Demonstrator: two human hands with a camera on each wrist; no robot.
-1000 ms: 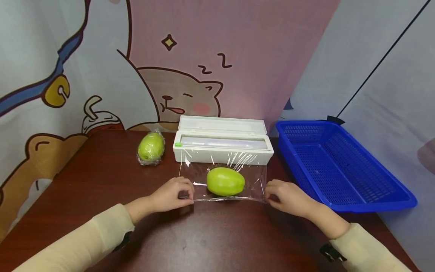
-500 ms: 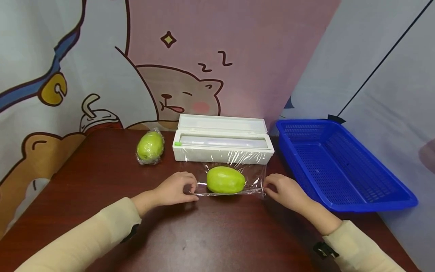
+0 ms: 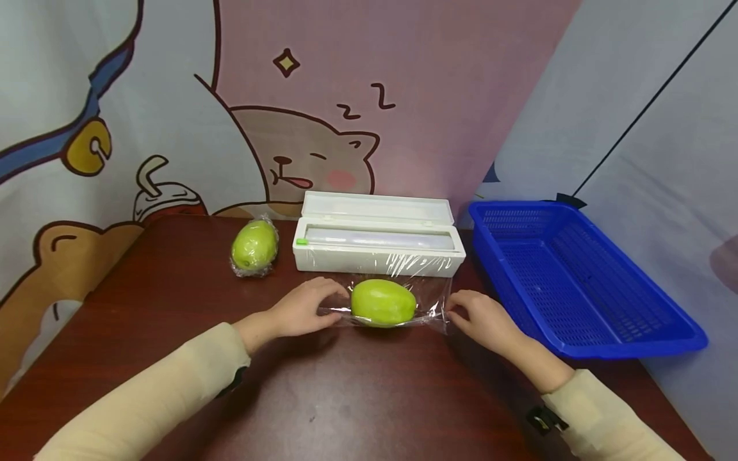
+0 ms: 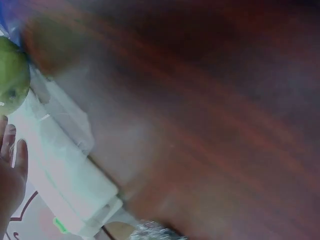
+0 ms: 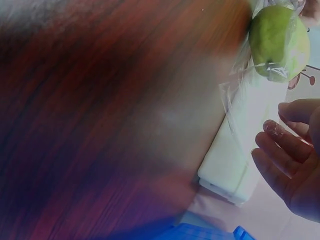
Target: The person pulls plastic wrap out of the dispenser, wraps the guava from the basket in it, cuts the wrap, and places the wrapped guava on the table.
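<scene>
Film (image 3: 429, 298) lapped against the near side of a green fruit (image 3: 383, 302)

On the dark wooden tabletop (image 3: 357, 397), a blue basket (image 3: 501, 275) stands to the right. A white box (image 3: 346, 259) sits at the back, lid up, its roll (image 3: 380, 241) showing. The clear film reaches from the box's front and lies about the fruit, which rests in front of the box, between the hands.

I take the step in hand to be the first fold of a wrap: laying the film's loose near edge over the fruit. The next move probably calls for carrying that edge across the top and smoothing it down without rolling the fruit; parting the sheet from the roll looks not yet done.

The left hand (image 3: 302, 307) is just beside the fruit, thumb and fingers well parted, with no clear hold on anything. The right hand (image 3: 481, 320) is at the film's right edge, fingers loosely bent and apart, seemingly touching the film rather than pinching it. A second fruit (image 3: 255, 246), already wrapped, rests at the back left.

The fruit's underside is hidden, and the film's edge is hard to trace near the left fingertips. The left wrist view is blurred and cuts off that hand. A green tab (image 3: 302, 242) on the box is too small to make out.
</scene>
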